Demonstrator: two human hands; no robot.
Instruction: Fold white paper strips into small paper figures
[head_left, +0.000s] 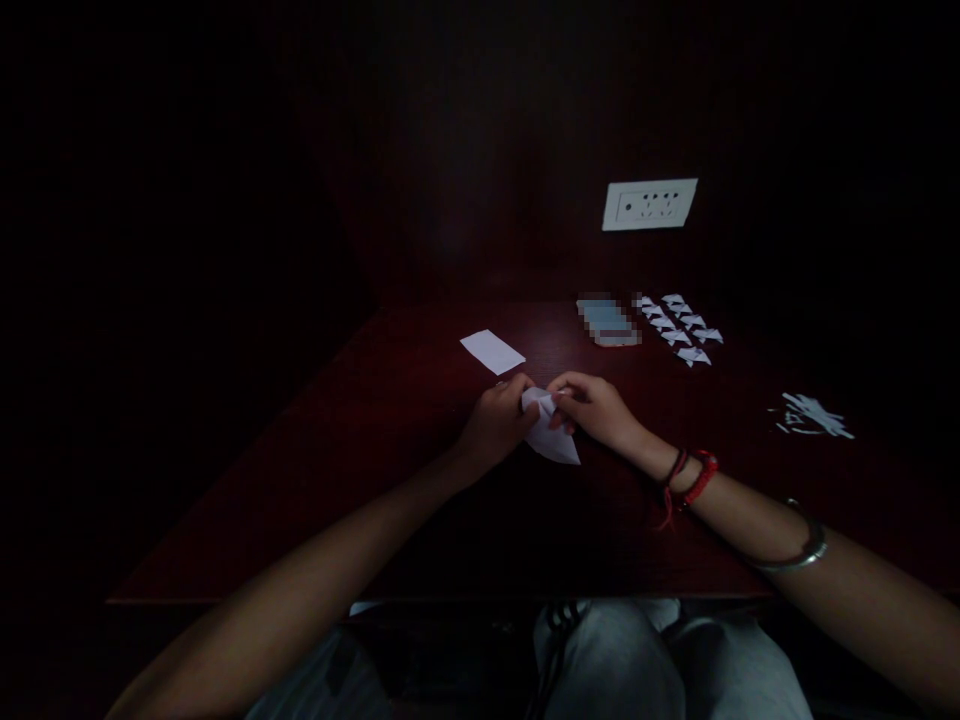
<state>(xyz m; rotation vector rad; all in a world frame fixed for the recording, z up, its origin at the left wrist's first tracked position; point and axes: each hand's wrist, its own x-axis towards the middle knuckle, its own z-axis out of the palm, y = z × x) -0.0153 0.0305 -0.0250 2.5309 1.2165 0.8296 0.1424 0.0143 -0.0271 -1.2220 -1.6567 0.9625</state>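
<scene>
White folded paper [553,443] is held above the dark red table [375,430], left side gripped by the left hand [496,412], upper right pinched by the right hand [594,405]. Flat sheet [493,352] is laid just beyond. Small folded pieces [675,325] are lined up in two rows farther right, beside a blurred flat object [609,322]; white strips [817,415] are heaped nearer.

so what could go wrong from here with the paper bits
The paper held in the left hand and right hand could crease crookedly or tear if they pull unevenly. The loose white strips on the right of the table might scatter if brushed. The small folded pieces sit close together, so a bump could knock several out of line.
</scene>
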